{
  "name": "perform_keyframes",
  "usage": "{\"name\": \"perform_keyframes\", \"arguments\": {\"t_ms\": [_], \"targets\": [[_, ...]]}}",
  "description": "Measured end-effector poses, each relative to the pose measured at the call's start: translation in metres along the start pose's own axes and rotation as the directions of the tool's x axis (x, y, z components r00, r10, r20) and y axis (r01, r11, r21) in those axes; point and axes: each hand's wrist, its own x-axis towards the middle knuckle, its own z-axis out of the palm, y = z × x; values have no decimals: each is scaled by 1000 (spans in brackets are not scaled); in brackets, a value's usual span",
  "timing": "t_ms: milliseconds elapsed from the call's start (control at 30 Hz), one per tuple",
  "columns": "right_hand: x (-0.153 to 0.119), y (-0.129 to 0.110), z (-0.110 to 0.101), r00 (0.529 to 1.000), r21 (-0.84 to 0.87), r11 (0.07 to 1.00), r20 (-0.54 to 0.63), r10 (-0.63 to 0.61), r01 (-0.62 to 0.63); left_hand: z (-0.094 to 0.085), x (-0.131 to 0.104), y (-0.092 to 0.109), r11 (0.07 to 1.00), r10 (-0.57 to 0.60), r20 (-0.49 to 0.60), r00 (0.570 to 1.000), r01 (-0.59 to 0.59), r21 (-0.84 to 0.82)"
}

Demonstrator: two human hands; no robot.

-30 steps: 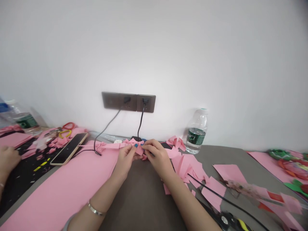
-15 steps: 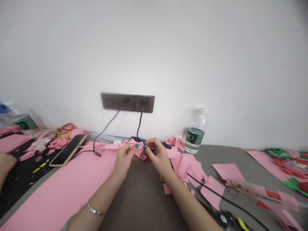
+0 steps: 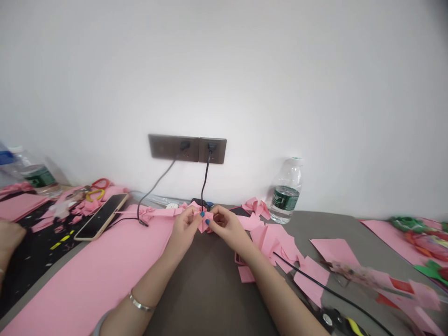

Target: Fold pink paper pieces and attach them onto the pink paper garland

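A small folded pink paper flower [image 3: 203,224] is pinched between my two hands at the middle of the head view. My left hand [image 3: 185,229] grips its left side, thumb in front and fingers behind. On the other side my right hand [image 3: 229,228] is closed on the paper, its thumb against the front and its index finger bent over the top. The two thumbs nearly meet. My fingers hide part of the flower. A large pink sheet [image 3: 105,275] lies beneath and left of my left forearm, and pink paper pieces [image 3: 276,240] lie beside my right wrist.
A water bottle [image 3: 286,191] stands by the wall sockets' right. Leftward are a phone [image 3: 101,217], scissors [image 3: 95,193] and another person's hand [image 3: 10,238]. A glue gun [image 3: 371,277] with a black cord [image 3: 325,289] lies at right, near pink squares [image 3: 334,250].
My hands have drawn slightly closer together around the paper flower, and my right thumb has shifted down and left. The view has shifted a little.
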Motion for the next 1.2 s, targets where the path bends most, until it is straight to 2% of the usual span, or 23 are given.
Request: {"name": "perform_keyframes", "arguments": {"t_ms": [133, 233, 333, 600, 833, 1033, 1100, 1200], "targets": [[0, 0, 4, 999, 16, 1000, -47, -8, 8, 1, 0, 1, 1000, -16, 6, 1000, 16, 1], [3, 3, 3, 990, 71, 997, -141, 2, 8, 4, -2, 2, 997, -53, 34, 998, 55, -56], [5, 4, 0, 979, 140, 990, -201, 44, -16, 6, -3, 3, 994, -17, 64, 998, 23, -103], [2, 4, 5, 984, 347, 934, -123, 130, -80, 5, -3, 4, 984, 170, -58, 984, -173, -40], [3, 7, 8, 986, 401, 914, -120, 115, -58, 6, -5, 7, 981, 187, -9, 982, -187, 49], [2, 6, 11, 988, 353, 935, -127, 84, -34, 6, -3, 7, 988, 157, -75, 985, -157, 6], [2, 8, 11, 988, 366, 930, -131, 87, -34, 4, -2, 6, 985, 172, -83, 982, -172, 10], [3, 9, 11, 985, 419, 907, -141, 101, -33, 3, -2, 7, 974, 223, -37, 974, -221, 47]]}}
